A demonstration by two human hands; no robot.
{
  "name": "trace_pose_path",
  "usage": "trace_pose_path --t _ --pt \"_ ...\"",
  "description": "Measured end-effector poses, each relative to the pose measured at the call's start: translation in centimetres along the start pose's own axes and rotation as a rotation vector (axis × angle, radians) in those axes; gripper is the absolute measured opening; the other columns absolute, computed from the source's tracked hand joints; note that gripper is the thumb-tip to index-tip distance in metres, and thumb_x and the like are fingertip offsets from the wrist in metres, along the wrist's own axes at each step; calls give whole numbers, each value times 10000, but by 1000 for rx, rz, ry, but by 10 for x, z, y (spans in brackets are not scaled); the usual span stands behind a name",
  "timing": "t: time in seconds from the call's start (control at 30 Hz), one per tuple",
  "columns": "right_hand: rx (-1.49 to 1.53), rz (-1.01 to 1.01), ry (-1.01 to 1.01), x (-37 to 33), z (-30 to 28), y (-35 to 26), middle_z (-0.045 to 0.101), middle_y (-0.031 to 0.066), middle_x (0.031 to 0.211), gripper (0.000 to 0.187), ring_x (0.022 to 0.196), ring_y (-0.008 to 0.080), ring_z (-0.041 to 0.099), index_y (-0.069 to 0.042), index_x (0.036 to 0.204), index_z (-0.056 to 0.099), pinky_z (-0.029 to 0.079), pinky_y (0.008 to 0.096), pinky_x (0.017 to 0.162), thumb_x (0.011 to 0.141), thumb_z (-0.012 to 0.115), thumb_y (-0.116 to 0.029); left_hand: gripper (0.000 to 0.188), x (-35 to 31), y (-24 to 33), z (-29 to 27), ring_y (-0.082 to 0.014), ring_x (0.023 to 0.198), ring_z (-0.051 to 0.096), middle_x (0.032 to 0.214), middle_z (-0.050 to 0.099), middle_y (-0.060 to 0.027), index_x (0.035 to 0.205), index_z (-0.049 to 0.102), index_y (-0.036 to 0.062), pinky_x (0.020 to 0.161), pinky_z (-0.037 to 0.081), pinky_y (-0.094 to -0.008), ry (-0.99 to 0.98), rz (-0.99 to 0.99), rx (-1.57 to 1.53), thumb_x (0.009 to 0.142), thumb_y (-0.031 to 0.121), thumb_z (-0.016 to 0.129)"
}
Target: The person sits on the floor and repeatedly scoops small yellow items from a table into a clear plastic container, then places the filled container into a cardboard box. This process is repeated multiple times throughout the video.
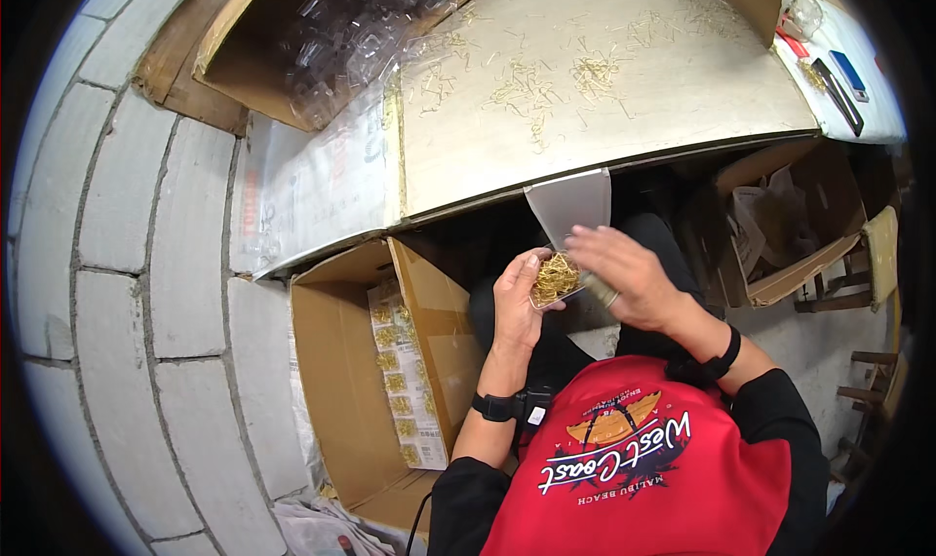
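Note:
My left hand (pixel 518 301) grips a small clear plastic box at the front edge of the table, below a white flap (pixel 573 205) that hangs there. Small gold wire hooks (pixel 556 279) fill the box in a heap. Just to the right of it is my right hand (pixel 632 275), its fingers stretched out over the box's right side and slightly blurred. A grey-beige band or wrap shows around its thumb. No thing can be seen in that hand. Many more loose gold hooks (pixel 597 72) lie scattered on the pale tabletop (pixel 468 161).
At the far left a cardboard box (pixel 252 64) holds many empty clear plastic boxes (pixel 356 54). Left of my legs, an open carton (pixel 346 346) contains rows of hook-filled boxes (pixel 395 382). Another carton (pixel 804 268) stands right, beside a wooden stool (pixel 880 264). A black tool (pixel 838 98) lies far right.

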State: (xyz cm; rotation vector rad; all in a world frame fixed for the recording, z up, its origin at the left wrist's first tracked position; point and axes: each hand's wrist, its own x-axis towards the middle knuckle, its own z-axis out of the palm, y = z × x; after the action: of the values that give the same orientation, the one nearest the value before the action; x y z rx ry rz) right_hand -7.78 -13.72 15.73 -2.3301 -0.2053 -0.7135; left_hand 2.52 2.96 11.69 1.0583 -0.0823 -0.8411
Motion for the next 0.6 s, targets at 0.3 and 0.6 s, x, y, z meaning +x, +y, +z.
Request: trace_pose_path --t 0.3,0.6 --pt "333 406 91 -13 -9 6 617 115 893 311 748 210 602 0 1137 565 491 308 672 834 629 -36 252 -1 22 9 -164 746 674 950 642 -75 1065 588 28 463 579 -276 87 -16 -15 929 238 560" --pt "612 689 -120 1 15 10 506 11 664 325 586 71 472 42 1176 533 400 251 530 860 556 -30 195 -5 16 16 -142 694 670 883 654 -53 1036 615 60 421 554 -260 194 -71 125 863 146 632"
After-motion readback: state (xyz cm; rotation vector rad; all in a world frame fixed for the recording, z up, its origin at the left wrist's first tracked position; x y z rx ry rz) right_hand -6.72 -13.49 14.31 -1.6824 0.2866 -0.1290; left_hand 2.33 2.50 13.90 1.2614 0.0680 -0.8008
